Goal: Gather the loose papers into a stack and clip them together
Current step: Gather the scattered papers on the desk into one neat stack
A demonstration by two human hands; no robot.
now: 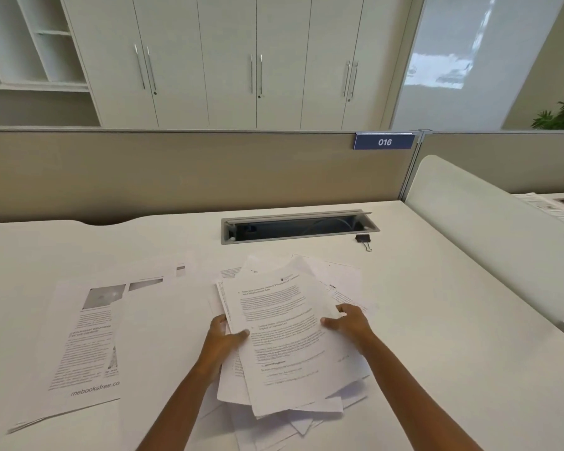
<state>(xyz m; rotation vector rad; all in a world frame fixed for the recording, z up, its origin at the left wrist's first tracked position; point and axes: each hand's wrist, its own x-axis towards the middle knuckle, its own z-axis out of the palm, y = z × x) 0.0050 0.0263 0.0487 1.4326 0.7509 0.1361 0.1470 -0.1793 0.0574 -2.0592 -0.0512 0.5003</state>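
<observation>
Now: your left hand (223, 336) grips the stack (284, 336) at its 9 o'clock edge. The thumb lies on the top page; the other fingers are tucked under, out of sight. Your right hand (349, 322) grips the 3 o'clock edge, thumb on top, fingers curled round the side.

The stack is uneven, with sheets fanning out at 6 and 1 o'clock. It sits mid-desk (437, 304); you cannot tell whether its far end is lifted.

The clip (363, 239), black, lies on the desk at 1 o'clock from the stack and well apart from it. It is just beside the right end of the cable slot (298, 226), which is at 12 o'clock.

Loose sheets (88, 340) lie flat and overlapping at 9 o'clock, neither hand on them.
</observation>
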